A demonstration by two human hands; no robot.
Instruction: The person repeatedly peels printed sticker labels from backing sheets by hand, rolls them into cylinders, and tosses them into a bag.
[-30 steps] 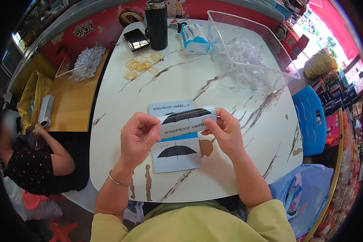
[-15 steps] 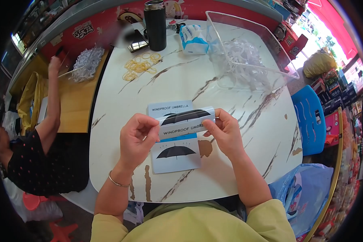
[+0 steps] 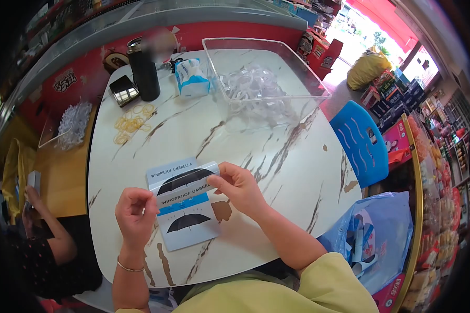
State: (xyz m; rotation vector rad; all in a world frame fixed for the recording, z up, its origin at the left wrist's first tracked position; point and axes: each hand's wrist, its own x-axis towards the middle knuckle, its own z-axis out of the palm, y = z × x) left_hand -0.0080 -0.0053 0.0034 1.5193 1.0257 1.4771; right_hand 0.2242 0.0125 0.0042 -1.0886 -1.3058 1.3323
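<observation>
A sheet printed "WINDPROOF UMBRELLA", curled into a roll (image 3: 187, 191), is held level between my two hands. My left hand (image 3: 134, 213) has its fingertips pinched at the roll's left end. At the other end, my right hand (image 3: 239, 187) grips the roll, thumb in front and fingers behind. Just below lie flat umbrella sheets (image 3: 190, 237) with the same black umbrella picture, partly covered by the roll; how many are stacked I cannot tell.
On the marble-patterned table (image 3: 266, 208) are yellow rubber bands (image 3: 133, 122), a black bottle (image 3: 143, 73), a tissue pack (image 3: 192, 78) and a clear bin (image 3: 266, 99) of whitish rings. Right stand a blue chair (image 3: 357, 143) and plastic bag (image 3: 376, 224). A co-worker's hand (image 3: 34, 198) is left.
My view has swung right, shifting the table leftward in the picture. Both hands keep the rolled sheet. The co-worker's raised arm has come down, and that hand now holds a pale object.
</observation>
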